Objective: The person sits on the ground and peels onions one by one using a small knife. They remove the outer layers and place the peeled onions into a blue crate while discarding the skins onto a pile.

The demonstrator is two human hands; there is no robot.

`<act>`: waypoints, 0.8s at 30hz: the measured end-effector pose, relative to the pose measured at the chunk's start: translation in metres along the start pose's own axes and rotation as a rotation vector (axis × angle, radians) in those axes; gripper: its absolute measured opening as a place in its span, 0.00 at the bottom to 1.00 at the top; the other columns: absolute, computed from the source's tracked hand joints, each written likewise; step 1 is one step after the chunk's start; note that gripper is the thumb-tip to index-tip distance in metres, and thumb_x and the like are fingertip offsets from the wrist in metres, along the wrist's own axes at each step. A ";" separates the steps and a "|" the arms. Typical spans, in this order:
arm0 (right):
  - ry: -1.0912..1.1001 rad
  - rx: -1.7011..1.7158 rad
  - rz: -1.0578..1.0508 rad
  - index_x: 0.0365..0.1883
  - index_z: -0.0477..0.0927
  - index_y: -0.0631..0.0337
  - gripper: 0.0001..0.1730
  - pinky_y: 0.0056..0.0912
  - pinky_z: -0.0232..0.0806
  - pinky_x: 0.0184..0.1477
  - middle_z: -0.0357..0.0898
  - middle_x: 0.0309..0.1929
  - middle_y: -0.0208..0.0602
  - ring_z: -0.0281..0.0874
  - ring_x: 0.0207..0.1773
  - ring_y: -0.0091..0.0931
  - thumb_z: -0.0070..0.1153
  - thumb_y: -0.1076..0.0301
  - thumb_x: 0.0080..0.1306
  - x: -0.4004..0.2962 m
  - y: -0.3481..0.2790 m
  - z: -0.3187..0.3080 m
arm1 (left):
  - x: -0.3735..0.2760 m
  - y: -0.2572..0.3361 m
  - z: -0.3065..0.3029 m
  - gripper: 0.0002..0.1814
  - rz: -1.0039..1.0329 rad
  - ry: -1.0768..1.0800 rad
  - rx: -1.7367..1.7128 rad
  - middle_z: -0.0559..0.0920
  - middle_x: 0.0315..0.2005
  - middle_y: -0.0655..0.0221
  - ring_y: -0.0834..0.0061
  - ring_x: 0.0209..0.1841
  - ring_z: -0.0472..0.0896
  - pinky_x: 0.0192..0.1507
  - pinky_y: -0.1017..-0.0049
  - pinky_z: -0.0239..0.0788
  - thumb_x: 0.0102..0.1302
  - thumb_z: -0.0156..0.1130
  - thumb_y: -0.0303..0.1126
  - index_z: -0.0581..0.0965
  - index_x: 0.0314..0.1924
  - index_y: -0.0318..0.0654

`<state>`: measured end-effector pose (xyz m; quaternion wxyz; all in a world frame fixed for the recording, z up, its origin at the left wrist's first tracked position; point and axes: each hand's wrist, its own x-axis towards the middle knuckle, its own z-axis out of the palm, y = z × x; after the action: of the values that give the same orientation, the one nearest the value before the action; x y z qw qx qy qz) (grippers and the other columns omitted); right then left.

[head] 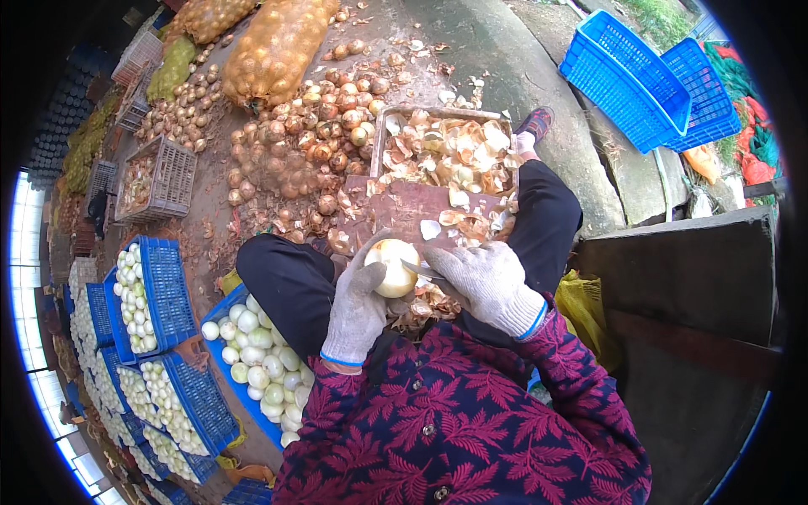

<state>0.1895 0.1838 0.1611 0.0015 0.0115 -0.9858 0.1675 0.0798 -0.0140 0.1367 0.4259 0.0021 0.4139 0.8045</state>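
Observation:
A pale, mostly peeled onion [392,267] rests in my left hand [360,303], its gloved fingers curled around it. My right hand [485,283], gloved too, grips a small knife [424,271] whose curved blade touches the onion's right side. Below and around the hands lie loose onion skins [435,305]. Just beyond them is a reddish-brown board [399,211] with scraps on it, and behind that a shallow crate [379,142] heaped with brown skins. To my left stands a blue crate [216,304] of peeled white onions [260,355].
Unpeeled onions [334,126] are piled on the ground ahead, near a full orange mesh sack [274,53]. More blue crates [167,287] of peeled onions line the left. Blue crates [625,82] sit at upper right, and a low concrete wall [682,271] stands at right.

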 end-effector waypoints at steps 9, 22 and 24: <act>-0.196 -0.096 0.146 0.72 0.71 0.45 0.29 0.44 0.76 0.53 0.89 0.50 0.36 0.90 0.51 0.36 0.57 0.63 0.72 0.005 -0.012 0.006 | -0.002 0.012 -0.002 0.40 -0.054 -0.015 0.274 0.84 0.54 0.56 0.67 0.50 0.88 0.47 0.70 0.86 0.70 0.66 0.42 0.66 0.76 0.28; 0.150 0.494 0.331 0.68 0.76 0.49 0.25 0.48 0.78 0.41 0.89 0.36 0.43 0.89 0.40 0.46 0.57 0.49 0.78 -0.009 -0.018 0.032 | 0.009 0.004 -0.018 0.34 -0.061 -0.006 0.639 0.83 0.55 0.60 0.75 0.49 0.86 0.50 0.77 0.81 0.69 0.70 0.35 0.71 0.72 0.30; 0.065 0.527 0.330 0.72 0.74 0.46 0.28 0.49 0.79 0.43 0.90 0.41 0.45 0.90 0.43 0.46 0.58 0.49 0.77 -0.003 -0.021 0.016 | 0.004 0.020 -0.009 0.35 -0.122 -0.062 0.780 0.84 0.54 0.60 0.74 0.50 0.85 0.51 0.74 0.81 0.69 0.72 0.39 0.73 0.71 0.32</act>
<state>0.1934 0.1588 0.1534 0.0029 -0.1539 -0.8965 0.4155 0.0606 -0.0227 0.1425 0.4522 0.1634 0.6750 0.5595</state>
